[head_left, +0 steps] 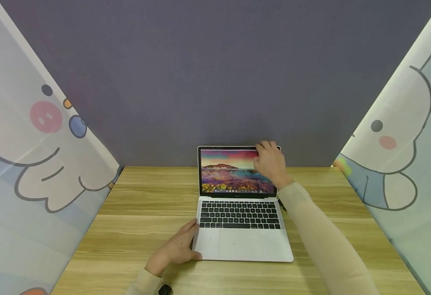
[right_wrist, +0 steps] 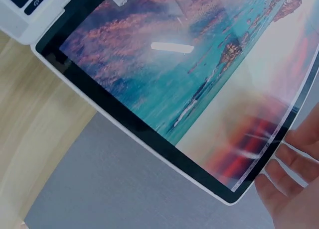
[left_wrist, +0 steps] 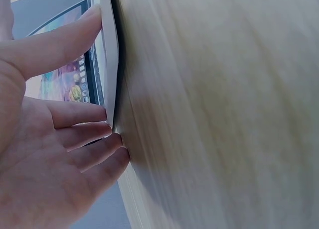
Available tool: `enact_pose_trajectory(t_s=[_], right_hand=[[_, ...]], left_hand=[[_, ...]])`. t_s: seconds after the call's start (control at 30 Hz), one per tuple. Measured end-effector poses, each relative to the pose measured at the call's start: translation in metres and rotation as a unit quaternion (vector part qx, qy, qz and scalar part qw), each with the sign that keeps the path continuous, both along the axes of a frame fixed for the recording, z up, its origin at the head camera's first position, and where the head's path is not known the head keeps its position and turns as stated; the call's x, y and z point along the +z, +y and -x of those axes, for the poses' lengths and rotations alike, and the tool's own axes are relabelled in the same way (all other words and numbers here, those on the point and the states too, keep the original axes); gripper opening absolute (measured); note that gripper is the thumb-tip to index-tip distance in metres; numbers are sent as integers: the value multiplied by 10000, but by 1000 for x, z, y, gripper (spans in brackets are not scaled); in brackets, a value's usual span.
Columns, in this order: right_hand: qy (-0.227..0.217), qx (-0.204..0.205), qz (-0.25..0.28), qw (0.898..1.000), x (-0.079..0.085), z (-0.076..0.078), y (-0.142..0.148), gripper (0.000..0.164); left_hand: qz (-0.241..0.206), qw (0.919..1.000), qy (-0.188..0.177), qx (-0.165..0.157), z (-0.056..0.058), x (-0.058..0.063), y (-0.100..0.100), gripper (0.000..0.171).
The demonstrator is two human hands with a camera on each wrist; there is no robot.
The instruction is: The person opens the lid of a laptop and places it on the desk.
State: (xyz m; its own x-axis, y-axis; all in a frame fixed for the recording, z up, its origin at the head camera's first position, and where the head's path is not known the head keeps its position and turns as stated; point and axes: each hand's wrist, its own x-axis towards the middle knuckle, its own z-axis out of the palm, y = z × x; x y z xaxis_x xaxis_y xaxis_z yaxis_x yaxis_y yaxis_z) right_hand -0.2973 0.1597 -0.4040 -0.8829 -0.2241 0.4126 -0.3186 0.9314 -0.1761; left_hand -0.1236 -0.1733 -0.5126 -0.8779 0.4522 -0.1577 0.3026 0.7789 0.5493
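A silver laptop (head_left: 242, 246) stands unfolded on the wooden table, its screen (head_left: 230, 172) lit with a colourful coastal picture. My right hand (head_left: 269, 160) grips the top edge of the screen near its right corner. In the right wrist view, the fingers (right_wrist: 286, 174) meet the lid's rim. At the laptop's front left corner is my left hand (head_left: 178, 247). Its thumb (left_wrist: 75, 37) lies at the front edge, and the other fingers stretch along the left side, fingertips right at the base and the tabletop.
The wooden table (head_left: 141, 205) ends at a dark grey partition (head_left: 219, 82) just behind the laptop. Cartoon-printed curtains flank both sides. A small black object (head_left: 165, 289) is by the left sleeve, and a dark thin item (head_left: 282, 205) shows beside the laptop's right edge.
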Motion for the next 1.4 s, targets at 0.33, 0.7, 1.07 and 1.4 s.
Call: enact_pose_trajectory(t_s=[0.33,0.7,1.07,1.4], right_hand=[[-580,-82,-491,9971,0,7,-1,51],[-987,-99,-401,9943,-2,6,-2,54],[-1235,135,-224,9920,-3,4,1,57],[-952,295,-77,9950,3,-8,5,53]], left_hand=[[-44,10000,71,-39,-3,-1,0,94],[-30,10000,33,-22,-5,-2,-1,96],[-27,10000,48,21,-4,-1,-2,96],[38,10000,1,62,-4,3,1,95]])
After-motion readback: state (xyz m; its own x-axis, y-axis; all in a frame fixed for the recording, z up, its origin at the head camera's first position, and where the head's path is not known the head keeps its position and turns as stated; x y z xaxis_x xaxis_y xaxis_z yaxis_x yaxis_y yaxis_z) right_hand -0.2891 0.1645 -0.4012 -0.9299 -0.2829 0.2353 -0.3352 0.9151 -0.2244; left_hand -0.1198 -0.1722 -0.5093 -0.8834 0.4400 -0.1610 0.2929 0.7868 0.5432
